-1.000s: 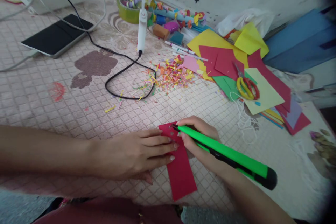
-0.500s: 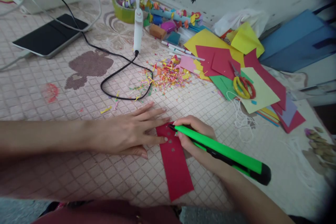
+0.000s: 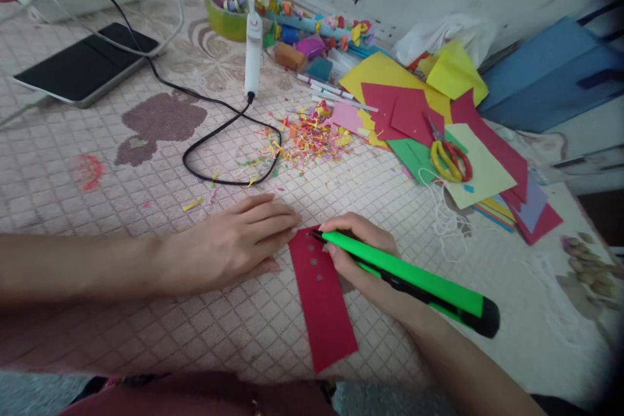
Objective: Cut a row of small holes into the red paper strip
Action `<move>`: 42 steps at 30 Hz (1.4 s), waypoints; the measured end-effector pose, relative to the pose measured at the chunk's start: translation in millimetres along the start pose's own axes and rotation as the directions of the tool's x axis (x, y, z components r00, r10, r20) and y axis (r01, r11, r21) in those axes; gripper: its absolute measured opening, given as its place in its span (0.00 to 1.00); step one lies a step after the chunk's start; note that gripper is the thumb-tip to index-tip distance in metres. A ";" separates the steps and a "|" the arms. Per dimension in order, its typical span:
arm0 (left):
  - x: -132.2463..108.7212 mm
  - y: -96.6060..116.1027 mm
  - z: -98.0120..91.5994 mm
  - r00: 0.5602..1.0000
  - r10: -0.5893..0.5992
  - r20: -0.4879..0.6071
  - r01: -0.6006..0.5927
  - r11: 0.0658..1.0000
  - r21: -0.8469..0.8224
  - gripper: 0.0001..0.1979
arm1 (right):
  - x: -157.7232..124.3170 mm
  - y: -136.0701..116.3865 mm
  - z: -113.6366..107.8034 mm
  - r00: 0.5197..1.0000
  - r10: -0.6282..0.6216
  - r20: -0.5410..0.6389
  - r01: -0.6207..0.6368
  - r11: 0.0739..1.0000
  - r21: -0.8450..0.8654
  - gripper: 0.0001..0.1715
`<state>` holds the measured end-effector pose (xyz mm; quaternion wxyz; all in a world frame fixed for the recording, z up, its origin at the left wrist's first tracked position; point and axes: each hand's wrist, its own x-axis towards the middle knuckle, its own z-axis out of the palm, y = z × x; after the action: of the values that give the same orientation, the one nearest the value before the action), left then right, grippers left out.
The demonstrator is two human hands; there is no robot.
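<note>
A red paper strip (image 3: 325, 312) lies on the diamond-patterned tablecloth in front of me, with several small round marks near its upper end. My right hand (image 3: 358, 244) is closed around a long green-and-black utility knife (image 3: 409, 276). Its dark tip touches, or is just over, the strip's top end; whether a blade shows I cannot make out. Palm down, my left hand (image 3: 244, 234) rests on the cloth left of the strip, holding nothing. Its fingers lie close together and slightly bent, the fingertips by the strip's upper left corner.
Coloured paper scraps (image 3: 316, 136) and a white glue gun (image 3: 253, 52) with a black cord stand farther back. Scissors (image 3: 451, 159) lie on coloured papers (image 3: 487, 172) at right, near white string (image 3: 446, 221). A tablet (image 3: 88, 65) is at left, a blue bag (image 3: 550, 75) at back right.
My left hand has drawn back leftward off the red strip, and its spread fingers have come together. My right hand keeps the utility knife at nearly the same spot.
</note>
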<state>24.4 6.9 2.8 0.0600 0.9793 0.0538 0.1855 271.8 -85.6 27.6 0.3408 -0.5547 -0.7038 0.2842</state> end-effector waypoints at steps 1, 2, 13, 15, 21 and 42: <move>-0.9 1.0 1.7 1.000 0.014 0.007 -0.014 0.999 0.037 0.22 | 0.1 -0.1 0.0 1.000 -0.002 0.007 0.002 1.000 -0.003 0.11; -1.7 2.5 3.1 1.000 0.017 0.005 -0.017 0.998 0.068 0.24 | 0.2 -0.4 -0.2 1.000 -0.005 0.010 0.005 1.000 -0.005 0.11; -7.9 15.3 -0.1 1.000 0.020 -0.023 -0.021 0.998 -0.051 0.22 | 5.5 -1.1 1.2 0.998 -0.055 -0.029 0.055 0.998 -0.023 0.10; -4.6 9.0 -2.8 1.000 0.008 -0.028 -0.011 0.992 -0.124 0.18 | 5.7 -0.9 0.7 0.998 -0.054 -0.025 0.053 0.998 -0.029 0.11; 21.6 -20.4 0.2 0.992 -0.122 -0.015 0.102 0.887 -0.449 0.06 | 3.6 0.0 0.0 0.999 -0.031 -0.013 0.030 0.998 -0.056 0.11; 44.9 -33.8 10.9 0.988 -0.044 0.150 0.125 0.797 -0.591 0.15 | 2.3 -5.9 0.6 0.998 -0.050 -0.044 0.045 0.995 -0.091 0.12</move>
<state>67.1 45.0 4.1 0.3772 0.9168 0.0323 0.1267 267.5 -84.7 32.3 0.3383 -0.5591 -0.7208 0.2308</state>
